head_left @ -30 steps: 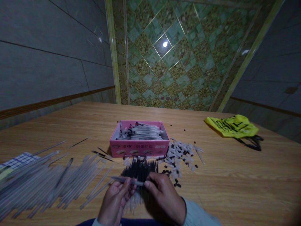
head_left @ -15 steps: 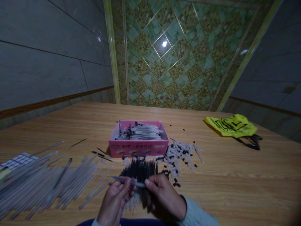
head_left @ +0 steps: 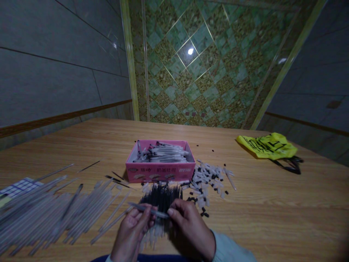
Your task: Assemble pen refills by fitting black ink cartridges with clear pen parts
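A slim translucent pen [head_left: 141, 207] lies slantwise between my two hands. My left hand [head_left: 132, 229] pinches its middle between thumb and fingers. At its right end, my right hand [head_left: 191, 227] closes thumb and forefinger on the pen; the very tip is hidden by those fingers. Just behind and beneath them spreads a bundle of dark-ended pen refills [head_left: 160, 194]. Clear pen barrels [head_left: 89, 207] lie in a wide heap to the left of my left hand. Small white and black pen caps and plugs [head_left: 208, 178] are scattered beyond my right hand.
A pink box [head_left: 160, 173] holding many pens stands behind the refills. Far right lies a yellow bag [head_left: 268, 145] with black straps [head_left: 289, 165]. A blue-checked item [head_left: 23, 187] sits at the left under some barrels. Tiled walls [head_left: 191, 83] bound the wooden table [head_left: 267, 203].
Both hands keep their hold on the pen. My right hand has risen very slightly, and the view has shifted a little. The piles and the box look the same.
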Demonstrator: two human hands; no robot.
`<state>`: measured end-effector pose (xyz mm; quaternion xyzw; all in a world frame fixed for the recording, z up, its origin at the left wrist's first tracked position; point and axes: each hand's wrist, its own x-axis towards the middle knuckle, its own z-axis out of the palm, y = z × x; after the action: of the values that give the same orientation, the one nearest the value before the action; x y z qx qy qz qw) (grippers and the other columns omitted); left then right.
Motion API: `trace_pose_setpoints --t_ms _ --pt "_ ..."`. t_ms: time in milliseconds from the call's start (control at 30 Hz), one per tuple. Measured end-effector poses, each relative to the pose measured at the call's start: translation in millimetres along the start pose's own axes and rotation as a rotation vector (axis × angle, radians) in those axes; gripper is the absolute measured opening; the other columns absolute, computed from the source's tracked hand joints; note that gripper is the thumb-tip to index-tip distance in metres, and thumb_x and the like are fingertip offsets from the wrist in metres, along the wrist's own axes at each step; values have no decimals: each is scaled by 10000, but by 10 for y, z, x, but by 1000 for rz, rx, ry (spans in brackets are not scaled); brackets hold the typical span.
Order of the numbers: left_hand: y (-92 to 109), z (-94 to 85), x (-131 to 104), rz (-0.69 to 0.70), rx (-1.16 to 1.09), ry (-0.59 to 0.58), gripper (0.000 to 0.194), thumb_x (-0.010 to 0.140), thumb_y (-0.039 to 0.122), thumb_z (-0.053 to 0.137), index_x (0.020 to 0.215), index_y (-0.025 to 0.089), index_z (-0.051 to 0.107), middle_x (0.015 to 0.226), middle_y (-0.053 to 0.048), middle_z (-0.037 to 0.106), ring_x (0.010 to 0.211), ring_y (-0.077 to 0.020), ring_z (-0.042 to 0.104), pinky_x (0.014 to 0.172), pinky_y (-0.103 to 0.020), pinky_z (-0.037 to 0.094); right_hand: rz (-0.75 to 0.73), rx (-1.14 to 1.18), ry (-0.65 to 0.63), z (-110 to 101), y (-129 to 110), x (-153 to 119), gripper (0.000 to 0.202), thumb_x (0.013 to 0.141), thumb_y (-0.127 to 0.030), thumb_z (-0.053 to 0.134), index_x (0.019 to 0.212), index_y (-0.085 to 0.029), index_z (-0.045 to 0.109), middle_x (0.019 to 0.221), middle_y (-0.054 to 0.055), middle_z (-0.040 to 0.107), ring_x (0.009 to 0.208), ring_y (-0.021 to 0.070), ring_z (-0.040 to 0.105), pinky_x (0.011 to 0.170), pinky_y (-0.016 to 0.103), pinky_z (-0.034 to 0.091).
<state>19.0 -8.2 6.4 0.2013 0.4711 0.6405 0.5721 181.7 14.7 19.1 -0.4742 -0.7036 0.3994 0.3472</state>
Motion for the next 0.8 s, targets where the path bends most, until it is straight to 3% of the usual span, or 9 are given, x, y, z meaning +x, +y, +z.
trace_pose_setpoints --t_ms 167,300,367,467,567,700,800 --pt "-14 -35 30 -9 -2 22 413 441 273 857 752 107 642 717 -92 721 573 -134 627 525 -204 496 26 58 -41 58 93 -16 295 826 -408 551 686 -148 566 572 -15 541 559 107 495 486 184 323" --pt "-27 -48 37 -11 10 23 403 476 287 842 787 120 648 753 -80 717 637 -155 643 558 -224 505 162 258 -174 101 187 41 424 847 -543 431 659 -167 486 502 -15 527 404 100 479 399 184 318" --pt "-34 -61 45 -6 23 25 400 513 304 824 831 130 654 777 -72 709 681 -163 642 578 -233 505 181 241 -161 60 230 89 413 861 -522 404 647 -175 470 493 -17 521 394 106 479 408 196 333" --pt "-41 -104 78 -11 7 -20 407 598 353 769 930 148 652 706 -36 665 648 -146 611 553 -224 484 64 -82 37 -99 260 148 250 844 -325 484 658 -165 530 600 9 574 584 136 545 550 222 376" --pt "-44 -156 122 -70 -29 -103 440 622 389 746 987 166 642 553 32 544 474 -87 497 436 -191 398 -39 -466 177 -312 248 179 86 779 -158 522 757 -176 603 790 35 620 760 166 551 648 243 353" --pt "-61 -199 163 -165 -24 -161 474 606 419 749 986 156 645 480 78 425 335 -11 284 341 -156 189 -12 -795 202 -542 250 220 200 803 -98 451 821 -185 631 887 64 617 821 180 553 642 256 318" --pt "-90 -221 184 -198 -1 -221 506 596 432 752 994 138 646 475 83 419 321 10 244 349 -154 131 60 -942 173 -649 318 250 184 802 -106 472 804 -177 642 873 74 619 862 192 563 639 260 307"
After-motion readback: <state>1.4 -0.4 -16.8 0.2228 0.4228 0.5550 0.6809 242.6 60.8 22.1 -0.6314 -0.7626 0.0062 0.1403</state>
